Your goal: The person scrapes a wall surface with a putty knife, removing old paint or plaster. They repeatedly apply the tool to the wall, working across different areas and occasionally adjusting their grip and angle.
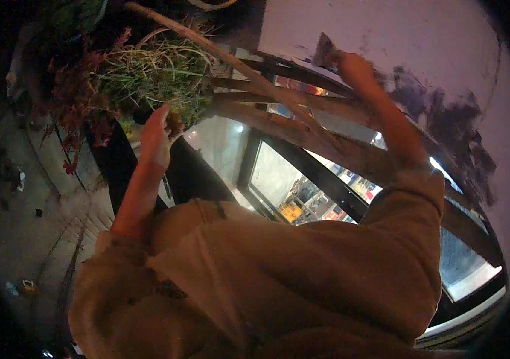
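Right hand (358, 72) gripped a scraper (326, 51); left hand (155, 139) half-curled, hold unclear; dark patches (463, 119) covered only part of the wall (386, 24).

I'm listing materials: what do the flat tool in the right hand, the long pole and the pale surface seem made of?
Flat tool in the right hand: possibly metal, judging by its thin, straight-edged blade; the finish is too dim to tell.
Long pole: probably wood, matte and brown.
Pale surface: perhaps plaster or painted board, matte, with dark smears.
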A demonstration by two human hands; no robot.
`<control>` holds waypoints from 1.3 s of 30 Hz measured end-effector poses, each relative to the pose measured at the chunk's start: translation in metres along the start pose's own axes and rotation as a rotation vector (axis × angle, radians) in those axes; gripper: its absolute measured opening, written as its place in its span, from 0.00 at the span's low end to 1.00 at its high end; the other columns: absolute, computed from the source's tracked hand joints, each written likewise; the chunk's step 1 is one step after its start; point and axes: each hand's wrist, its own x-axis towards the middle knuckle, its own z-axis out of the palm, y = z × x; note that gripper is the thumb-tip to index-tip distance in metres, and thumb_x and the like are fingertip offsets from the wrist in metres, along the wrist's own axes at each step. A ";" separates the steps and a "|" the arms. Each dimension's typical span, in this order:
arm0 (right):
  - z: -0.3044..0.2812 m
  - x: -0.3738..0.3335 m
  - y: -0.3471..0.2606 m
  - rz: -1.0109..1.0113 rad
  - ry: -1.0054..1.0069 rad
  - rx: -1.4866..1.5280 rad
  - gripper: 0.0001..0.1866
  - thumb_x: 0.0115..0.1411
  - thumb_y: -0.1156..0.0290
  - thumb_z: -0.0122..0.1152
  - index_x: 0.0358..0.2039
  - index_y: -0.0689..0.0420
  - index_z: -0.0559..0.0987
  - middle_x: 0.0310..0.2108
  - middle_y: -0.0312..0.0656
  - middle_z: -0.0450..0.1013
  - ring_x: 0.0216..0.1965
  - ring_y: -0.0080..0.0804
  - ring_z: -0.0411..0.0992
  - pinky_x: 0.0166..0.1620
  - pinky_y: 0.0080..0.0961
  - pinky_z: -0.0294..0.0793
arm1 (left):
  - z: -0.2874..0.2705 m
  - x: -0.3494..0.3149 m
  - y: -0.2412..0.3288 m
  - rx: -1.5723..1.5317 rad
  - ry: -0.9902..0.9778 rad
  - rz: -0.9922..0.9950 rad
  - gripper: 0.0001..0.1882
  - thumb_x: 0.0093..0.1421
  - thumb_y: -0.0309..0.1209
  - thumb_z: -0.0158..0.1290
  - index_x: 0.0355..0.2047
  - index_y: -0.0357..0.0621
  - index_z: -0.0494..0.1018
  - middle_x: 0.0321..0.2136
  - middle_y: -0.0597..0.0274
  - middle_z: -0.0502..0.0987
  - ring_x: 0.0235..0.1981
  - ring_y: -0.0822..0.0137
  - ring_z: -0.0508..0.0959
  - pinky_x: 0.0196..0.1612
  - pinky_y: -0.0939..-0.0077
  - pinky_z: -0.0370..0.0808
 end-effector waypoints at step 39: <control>0.005 0.082 -0.015 -0.354 0.000 -0.278 0.11 0.49 0.72 0.56 0.34 0.58 0.81 0.35 0.51 0.77 0.36 0.51 0.76 0.40 0.41 0.75 | 0.080 -0.006 -0.043 0.135 -0.314 -0.106 0.14 0.61 0.45 0.51 0.33 0.48 0.71 0.28 0.67 0.74 0.31 0.70 0.74 0.40 0.70 0.70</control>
